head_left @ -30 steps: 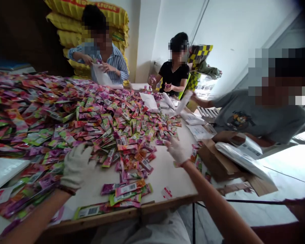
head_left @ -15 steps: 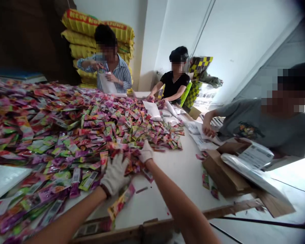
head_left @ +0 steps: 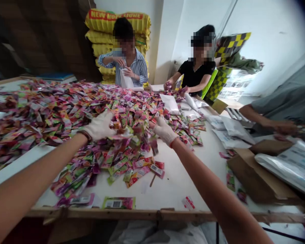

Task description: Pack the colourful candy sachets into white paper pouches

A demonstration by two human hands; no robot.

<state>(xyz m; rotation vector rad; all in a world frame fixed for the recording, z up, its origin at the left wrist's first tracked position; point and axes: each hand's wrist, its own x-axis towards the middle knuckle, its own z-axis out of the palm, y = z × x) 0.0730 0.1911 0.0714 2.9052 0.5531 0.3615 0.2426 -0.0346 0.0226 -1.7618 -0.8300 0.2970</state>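
A large heap of small colourful snack packets (head_left: 73, 112) covers much of the white table. My left hand (head_left: 99, 126), in a pale work glove, reaches over the heap with its fingers stretched out against packets. My right hand (head_left: 164, 129), gloved too, faces it from the right edge of the heap, fingers extended beside packets. Between the two hands several packets are blurred and seem to tumble loosely. Below them, single packets (head_left: 137, 175) lie spread out, and one green-and-pink packet (head_left: 119, 202) sits by the front edge.
Across the table one person (head_left: 139, 67) holds a white bag; another person (head_left: 195, 78) handles packets beside filled white bags (head_left: 170, 103). At right, a person's arm (head_left: 269, 122) reaches over white parcels and an open cardboard box (head_left: 259, 173). A white board (head_left: 27, 161) lies at left.
Both my hands have moved farther out over the heap, pushing packets away from me. Packets between them are now in motion. The camera view has turned.
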